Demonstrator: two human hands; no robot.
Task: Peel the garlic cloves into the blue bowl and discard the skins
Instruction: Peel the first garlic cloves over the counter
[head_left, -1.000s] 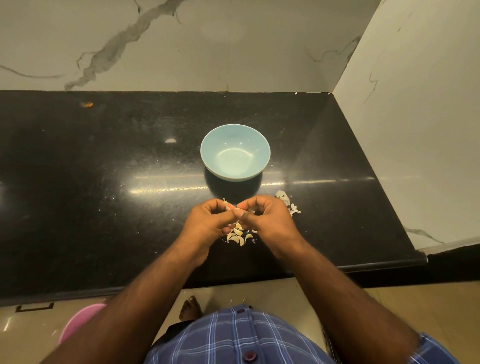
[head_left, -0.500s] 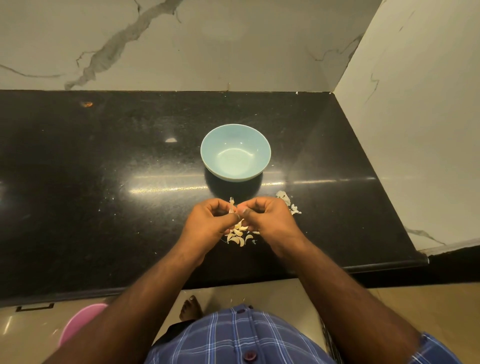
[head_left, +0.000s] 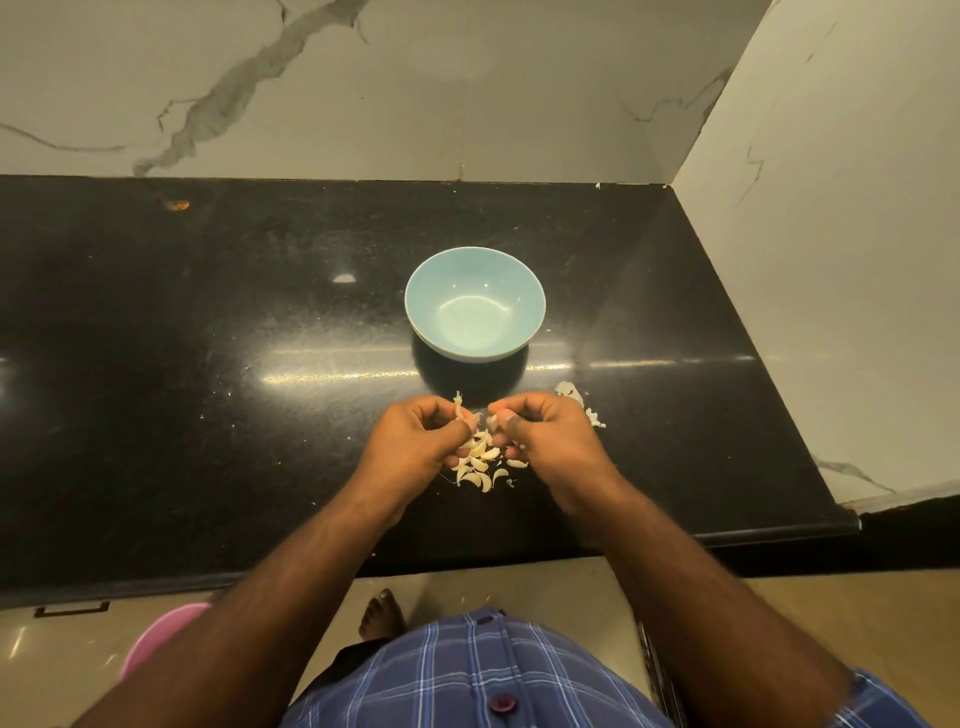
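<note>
the left hand pinches a garlic clove with curled fingers, and the right hand pinches a bit of skin. more cloves lie on the black counter under the hands. the blue bowl stands just behind.

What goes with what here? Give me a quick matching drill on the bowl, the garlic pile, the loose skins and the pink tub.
Things:
1. blue bowl
2. garlic cloves
3. skins
4. pink tub

Places:
A. on the floor, lower left
B. on the counter, right of the right hand
C. empty, beyond both hands
D. heaped between the hands

Pairs: 1-C, 2-D, 3-B, 4-A
</note>
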